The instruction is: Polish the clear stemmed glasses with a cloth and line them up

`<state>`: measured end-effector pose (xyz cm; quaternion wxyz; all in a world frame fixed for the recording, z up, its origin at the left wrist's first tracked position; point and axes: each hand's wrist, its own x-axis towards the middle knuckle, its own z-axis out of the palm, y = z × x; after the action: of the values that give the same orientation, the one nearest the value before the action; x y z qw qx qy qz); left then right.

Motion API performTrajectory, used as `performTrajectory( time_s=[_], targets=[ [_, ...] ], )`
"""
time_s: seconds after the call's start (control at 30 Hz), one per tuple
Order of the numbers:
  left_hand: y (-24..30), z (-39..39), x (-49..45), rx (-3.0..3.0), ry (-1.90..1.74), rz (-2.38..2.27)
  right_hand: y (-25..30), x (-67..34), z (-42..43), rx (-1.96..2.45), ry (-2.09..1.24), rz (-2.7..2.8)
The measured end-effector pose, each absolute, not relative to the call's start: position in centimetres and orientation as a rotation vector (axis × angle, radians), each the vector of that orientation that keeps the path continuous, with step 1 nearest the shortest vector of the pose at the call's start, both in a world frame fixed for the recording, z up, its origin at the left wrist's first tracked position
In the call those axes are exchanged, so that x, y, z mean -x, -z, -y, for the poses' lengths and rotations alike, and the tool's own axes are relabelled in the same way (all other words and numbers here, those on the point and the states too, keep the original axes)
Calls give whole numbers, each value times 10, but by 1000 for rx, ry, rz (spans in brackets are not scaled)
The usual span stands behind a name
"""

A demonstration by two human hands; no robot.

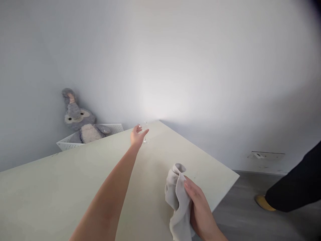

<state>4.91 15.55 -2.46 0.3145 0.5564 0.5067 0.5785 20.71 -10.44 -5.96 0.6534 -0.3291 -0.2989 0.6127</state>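
Note:
My left hand [137,135] is stretched far out over the pale table [62,187], its fingers curled around a small clear glass [144,132] that stands near the table's far corner. My right hand [199,209] is close to me at the table's right edge, closed on a light grey cloth [177,201] that hangs bunched from its fingers.
A grey plush rabbit [77,120] sits in a white perforated basket [66,144] behind the table against the wall. Another person's dark trouser leg [296,187] and yellow shoe [263,202] stand on the grey floor at right. A white wall plate [265,155] is low on the wall.

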Motion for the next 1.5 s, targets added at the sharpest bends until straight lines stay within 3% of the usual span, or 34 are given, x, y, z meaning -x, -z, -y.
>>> performTrajectory(
  time_s=[0.33, 0.47, 0.57, 0.63, 0.83, 1.1, 1.2, 1.37, 1.43, 1.5],
  targets=[
    [0, -84, -44, -1450, -1511, -1216, 60, -213, 106, 644, -1589, 510],
    [2, -9, -33, -1467, -1138, -961, 50, -207, 102, 568, -1815, 598],
    [4, 44, -18, -1275, -663, -660, 42, -192, 97, 466, -1960, 660],
    [1, 70, -4, -1174, -590, -572, 39, -179, 95, 411, -2042, 699],
    [-25, 109, 53, -1118, -805, -867, 26, -139, 96, 459, -2069, 975],
    [-70, 155, 111, -1510, -925, -1287, -18, -74, 108, 502, -2055, 1499],
    [-70, 169, 145, -1543, -1303, -1484, -19, -58, 112, 581, -2163, 1381],
    [-38, 203, 252, -1217, -2339, -1916, 5, -67, 101, 986, -2246, 994],
    [-18, 221, 304, -921, -2468, -2221, 18, -74, 93, 1122, -2242, 905],
    [1, 236, 350, -619, -2354, -2464, 29, -78, 87, 1199, -2260, 856]
  ],
)
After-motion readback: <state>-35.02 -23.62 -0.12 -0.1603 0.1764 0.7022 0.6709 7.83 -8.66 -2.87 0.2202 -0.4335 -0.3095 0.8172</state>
